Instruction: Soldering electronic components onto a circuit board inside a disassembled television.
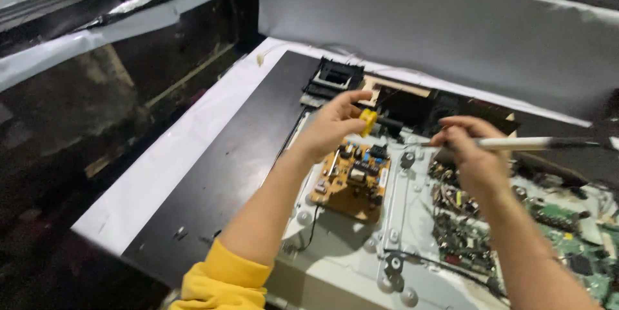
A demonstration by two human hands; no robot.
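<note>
Above tan circuit board [351, 184]: right hand [474, 155] fingers grip white tool [522, 144], long axis horizontal; left hand [332, 126] pinches yellow part [367, 121].

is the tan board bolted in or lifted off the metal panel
Lifted at one side: the tan board sits tilted, with a shadow under its near edge on the metal panel. Whether any screws hold it, cannot tell.

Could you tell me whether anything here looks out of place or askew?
The brown circuit board sits tilted, its lower edge lifted above the metal chassis and casting a shadow, rather than lying flat like the green board.
</note>
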